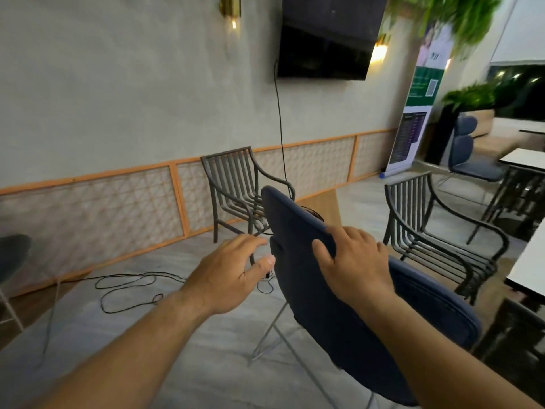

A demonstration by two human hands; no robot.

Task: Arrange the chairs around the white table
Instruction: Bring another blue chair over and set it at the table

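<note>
The right grip [351, 261] clasps the blue chair [309, 293] by its back, left grip [233, 270] open beside; both should hold before swinging it toward the right-hand white surface [529, 267].

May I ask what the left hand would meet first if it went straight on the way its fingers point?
Most likely the near edge of the padded dark blue chair back, right ahead of the left hand; the right hand grips its top. Depth is unclear; it might slip behind.

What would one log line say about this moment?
blue chair: held | right hand: grips its backrest | left hand: open beside backrest | white table: far right
</note>
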